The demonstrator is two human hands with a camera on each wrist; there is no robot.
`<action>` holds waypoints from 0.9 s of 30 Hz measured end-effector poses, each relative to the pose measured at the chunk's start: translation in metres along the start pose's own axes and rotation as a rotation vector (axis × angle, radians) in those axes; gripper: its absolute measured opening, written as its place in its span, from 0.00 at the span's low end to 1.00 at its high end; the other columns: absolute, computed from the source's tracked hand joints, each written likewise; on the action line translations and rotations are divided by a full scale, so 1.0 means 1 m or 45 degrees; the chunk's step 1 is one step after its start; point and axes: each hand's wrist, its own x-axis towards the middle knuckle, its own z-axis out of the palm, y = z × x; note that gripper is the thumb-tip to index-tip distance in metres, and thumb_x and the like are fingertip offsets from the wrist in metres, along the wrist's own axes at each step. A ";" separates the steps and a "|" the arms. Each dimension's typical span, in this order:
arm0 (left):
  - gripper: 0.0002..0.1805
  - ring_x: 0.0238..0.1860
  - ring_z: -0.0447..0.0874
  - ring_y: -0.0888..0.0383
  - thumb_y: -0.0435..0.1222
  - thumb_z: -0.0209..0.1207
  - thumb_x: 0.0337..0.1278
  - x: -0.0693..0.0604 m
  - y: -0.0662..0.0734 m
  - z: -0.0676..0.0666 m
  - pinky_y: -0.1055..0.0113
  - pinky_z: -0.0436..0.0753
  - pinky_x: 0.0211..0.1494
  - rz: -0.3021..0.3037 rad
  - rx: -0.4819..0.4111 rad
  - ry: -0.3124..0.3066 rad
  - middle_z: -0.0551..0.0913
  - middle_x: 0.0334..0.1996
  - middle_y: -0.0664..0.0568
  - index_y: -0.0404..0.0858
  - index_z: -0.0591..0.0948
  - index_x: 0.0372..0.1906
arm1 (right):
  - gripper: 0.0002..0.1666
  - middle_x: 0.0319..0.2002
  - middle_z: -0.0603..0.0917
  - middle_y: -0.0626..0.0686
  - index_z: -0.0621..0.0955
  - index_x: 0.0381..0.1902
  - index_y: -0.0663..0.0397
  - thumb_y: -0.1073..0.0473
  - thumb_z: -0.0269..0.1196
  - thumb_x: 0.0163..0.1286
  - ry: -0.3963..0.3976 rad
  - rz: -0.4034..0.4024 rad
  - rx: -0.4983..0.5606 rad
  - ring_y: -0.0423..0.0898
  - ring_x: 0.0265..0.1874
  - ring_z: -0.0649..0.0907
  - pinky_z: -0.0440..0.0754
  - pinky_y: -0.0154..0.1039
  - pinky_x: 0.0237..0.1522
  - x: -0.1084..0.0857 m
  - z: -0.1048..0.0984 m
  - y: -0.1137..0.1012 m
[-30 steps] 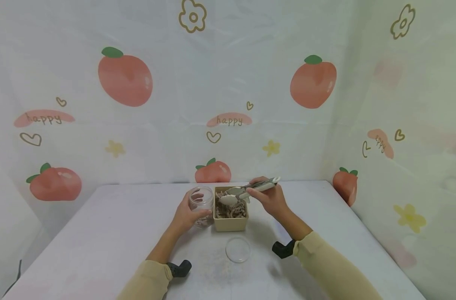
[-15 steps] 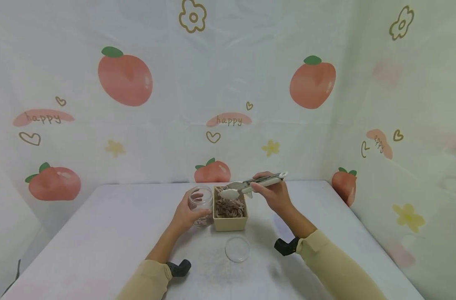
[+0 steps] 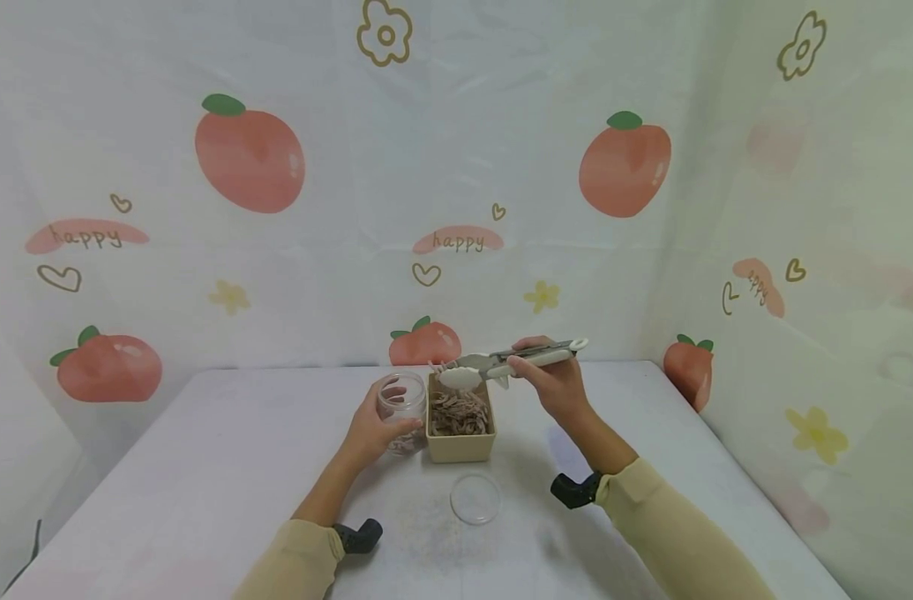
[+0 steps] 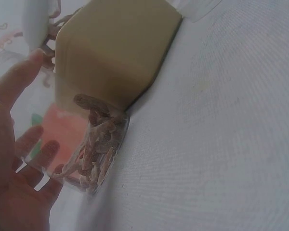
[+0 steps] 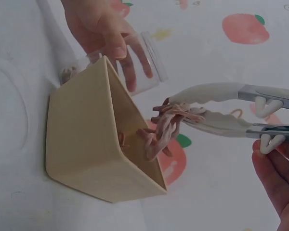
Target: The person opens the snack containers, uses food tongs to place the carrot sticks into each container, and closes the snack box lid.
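My left hand [image 3: 368, 427] grips a clear round jar [image 3: 404, 402] standing against the left side of a beige square box [image 3: 461, 451]. Brownish dried strips [image 4: 97, 153] lie at the jar's bottom in the left wrist view. More strips [image 3: 460, 414] fill part of the box. Above the box, my right hand [image 3: 557, 385] holds white-and-grey tongs [image 3: 501, 365] by their handles. A clump of strips [image 5: 169, 126] is pinched between the tong tips in the right wrist view, hanging over the box's opening.
A clear round lid [image 3: 475, 499] lies on the white table [image 3: 224, 483] in front of the box. Behind the table hangs a peach-patterned backdrop [image 3: 336, 200]. Black wrist mounts [image 3: 575, 491] stick out from both sleeves.
My right hand has moved up and to the right, raising the tongs from the strips in the box with a clump in their tips. The left hand and jar stay in place.
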 end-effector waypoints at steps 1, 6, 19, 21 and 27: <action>0.48 0.66 0.67 0.40 0.35 0.73 0.47 -0.002 0.005 0.000 0.48 0.63 0.68 -0.002 0.000 -0.004 0.72 0.62 0.38 0.39 0.59 0.72 | 0.12 0.37 0.82 0.71 0.78 0.43 0.81 0.76 0.63 0.63 -0.001 0.002 0.008 0.40 0.30 0.85 0.85 0.39 0.35 0.000 0.000 -0.004; 0.46 0.65 0.66 0.37 0.31 0.71 0.50 -0.012 0.030 -0.002 0.47 0.64 0.68 -0.011 0.024 -0.016 0.71 0.62 0.35 0.34 0.58 0.72 | 0.13 0.37 0.81 0.76 0.76 0.43 0.84 0.76 0.62 0.63 -0.004 0.018 0.005 0.39 0.31 0.85 0.84 0.37 0.36 -0.001 0.002 -0.018; 0.48 0.66 0.67 0.41 0.38 0.74 0.46 0.001 -0.003 0.001 0.48 0.63 0.68 -0.007 0.008 -0.002 0.72 0.62 0.41 0.42 0.59 0.72 | 0.13 0.36 0.83 0.71 0.77 0.43 0.83 0.76 0.63 0.62 0.045 0.043 0.020 0.40 0.29 0.84 0.84 0.35 0.34 -0.001 0.001 -0.019; 0.49 0.65 0.68 0.42 0.40 0.75 0.45 0.002 -0.006 0.001 0.48 0.64 0.68 0.004 0.016 0.006 0.73 0.62 0.42 0.43 0.60 0.71 | 0.13 0.36 0.83 0.70 0.77 0.43 0.83 0.75 0.63 0.63 0.054 0.036 0.015 0.40 0.30 0.85 0.84 0.35 0.35 0.001 0.001 -0.021; 0.49 0.63 0.70 0.40 0.44 0.75 0.45 0.002 -0.007 0.000 0.45 0.66 0.65 0.021 0.040 0.012 0.73 0.62 0.42 0.43 0.60 0.71 | 0.12 0.38 0.81 0.75 0.78 0.43 0.79 0.74 0.62 0.64 0.063 -0.012 0.060 0.41 0.31 0.85 0.84 0.37 0.37 0.006 0.002 -0.019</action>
